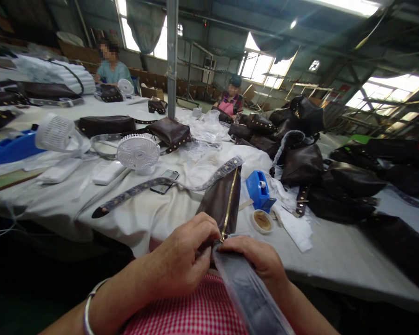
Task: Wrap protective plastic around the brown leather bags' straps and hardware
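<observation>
A dark brown leather bag (pixel 212 197) with a gold zipper (pixel 229 202) lies at the table's front edge, its near end between my hands. My left hand (pixel 186 256) is closed in a pinch at that end, beside the zipper's near end; the fingertips are partly hidden. My right hand (pixel 260 258) grips a grey strap in clear plastic (pixel 251 291), thumb on top, close to the zipper end. That strap hangs down over the checked red-and-white cloth at my lap. At the bag's far end, a studded, film-wrapped strap (pixel 170 182) stretches out to the left.
Right of the bag are a blue tape dispenser (pixel 258 190) and a small round tub (pixel 262 221). A phone (pixel 164 181) and white fans (pixel 138 152) lie to the left. Brown bags (pixel 302 160) are piled at right. Two people sit beyond, near a metal post (pixel 171 60).
</observation>
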`<state>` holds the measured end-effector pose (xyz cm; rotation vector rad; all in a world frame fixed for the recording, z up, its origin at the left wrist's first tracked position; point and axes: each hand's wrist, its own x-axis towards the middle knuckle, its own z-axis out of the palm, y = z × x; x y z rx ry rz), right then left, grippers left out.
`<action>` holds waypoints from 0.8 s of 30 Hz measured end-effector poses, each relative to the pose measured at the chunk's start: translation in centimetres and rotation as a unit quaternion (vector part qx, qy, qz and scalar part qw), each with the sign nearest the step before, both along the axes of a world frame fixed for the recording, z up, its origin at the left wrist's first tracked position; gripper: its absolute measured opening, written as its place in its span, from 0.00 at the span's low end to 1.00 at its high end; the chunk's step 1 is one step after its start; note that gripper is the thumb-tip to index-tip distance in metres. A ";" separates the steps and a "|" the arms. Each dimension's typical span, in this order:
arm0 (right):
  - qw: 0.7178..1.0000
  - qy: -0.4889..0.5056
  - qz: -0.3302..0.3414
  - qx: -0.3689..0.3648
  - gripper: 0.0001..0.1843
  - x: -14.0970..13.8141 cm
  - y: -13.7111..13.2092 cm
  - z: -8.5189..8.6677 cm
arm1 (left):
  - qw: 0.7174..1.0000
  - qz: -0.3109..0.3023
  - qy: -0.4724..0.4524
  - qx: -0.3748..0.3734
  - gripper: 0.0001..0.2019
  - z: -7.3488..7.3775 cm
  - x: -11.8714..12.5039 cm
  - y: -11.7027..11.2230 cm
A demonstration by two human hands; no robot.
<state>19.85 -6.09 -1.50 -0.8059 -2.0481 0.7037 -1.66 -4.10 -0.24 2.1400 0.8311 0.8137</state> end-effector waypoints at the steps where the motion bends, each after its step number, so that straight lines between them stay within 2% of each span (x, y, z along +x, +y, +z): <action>1: 1.000 0.007 -0.015 -0.019 0.13 -0.2 -0.1 0.0 | 0.999 -0.032 -0.027 -0.002 0.14 0.4 -0.1 -0.1; 3: 0.998 0.022 -0.045 -0.049 0.12 -0.6 -0.3 -0.2 | 0.996 -0.067 -0.061 -0.008 0.17 0.9 -0.2 -0.3; 4: 0.996 0.028 -0.060 -0.060 0.12 -0.8 -0.3 -0.3 | 0.996 -0.060 -0.069 -0.009 0.16 0.9 -0.1 -0.3; 7: 0.990 0.035 -0.093 -0.102 0.14 -1.1 0.2 -0.7 | 0.997 0.016 -0.074 -0.019 0.08 0.2 0.4 -0.1; 8: 0.985 0.040 -0.105 -0.129 0.13 -1.2 0.5 -0.8 | 0.996 0.039 -0.073 -0.041 0.06 -0.1 0.7 0.1; 10: 0.968 0.069 -0.127 -0.205 0.13 -1.4 1.0 -0.8 | 0.987 0.069 -0.075 -0.120 0.10 -0.7 1.3 0.5; 12: 0.944 0.120 -0.139 -0.275 0.17 -1.7 1.4 -0.8 | 0.970 0.097 -0.083 -0.206 0.13 -1.2 1.7 1.1; 14: 0.927 0.165 -0.145 -0.303 0.23 -1.8 1.5 -1.1 | 0.954 0.129 -0.090 -0.254 0.14 -1.6 1.9 1.6; 17: 0.928 0.167 -0.153 -0.295 0.30 -1.5 1.2 -2.2 | 0.943 0.142 -0.108 -0.280 0.14 -2.1 2.1 2.1; 20: 0.947 0.102 -0.173 -0.250 0.28 -0.9 0.9 -3.2 | 0.936 0.132 -0.137 -0.295 0.14 -2.4 2.0 2.3; 22: 0.963 0.039 -0.216 -0.156 0.25 -0.4 0.8 -2.9 | 0.936 0.126 -0.146 -0.294 0.15 -2.3 2.0 2.3; 24: 0.967 -0.002 -0.252 -0.024 0.21 0.1 0.7 -1.6 | 0.936 0.119 -0.149 -0.296 0.15 -2.1 1.9 2.4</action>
